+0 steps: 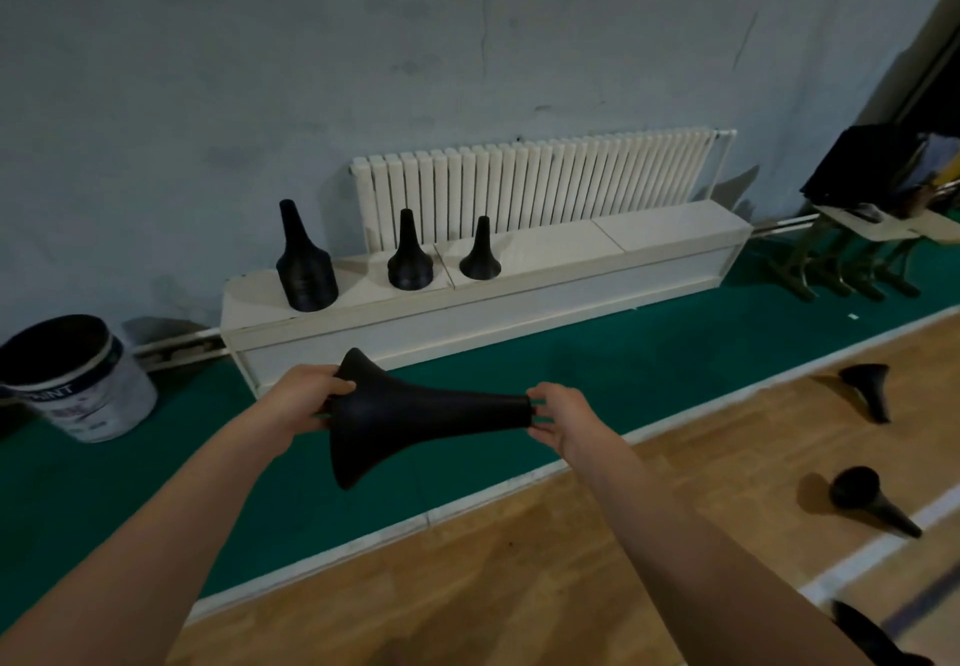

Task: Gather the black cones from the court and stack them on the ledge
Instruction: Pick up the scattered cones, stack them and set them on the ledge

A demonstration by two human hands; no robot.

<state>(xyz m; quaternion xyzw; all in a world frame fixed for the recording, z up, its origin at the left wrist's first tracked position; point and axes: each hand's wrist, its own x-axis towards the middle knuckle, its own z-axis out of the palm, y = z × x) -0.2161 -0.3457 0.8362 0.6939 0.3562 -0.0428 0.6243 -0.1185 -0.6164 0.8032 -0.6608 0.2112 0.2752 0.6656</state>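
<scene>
I hold a black cone (410,418) sideways in front of me, above the green floor strip. My left hand (304,398) grips its wide base and my right hand (558,416) pinches its narrow tip. On the white ledge (571,255) stand three black cone stacks: a tall one (304,263) at the left, a lower one (409,255) and a single cone (480,252). More cones lie tipped over on the wooden court at the right, one farther away (870,387) and one nearer (872,504). A further black shape (872,639) shows at the bottom right corner.
A white radiator (535,182) hangs on the wall behind the ledge. A paint bucket (72,379) stands on the green strip at the left. Desks with dark things on them (878,203) stand at the far right. White court lines cross the wooden floor.
</scene>
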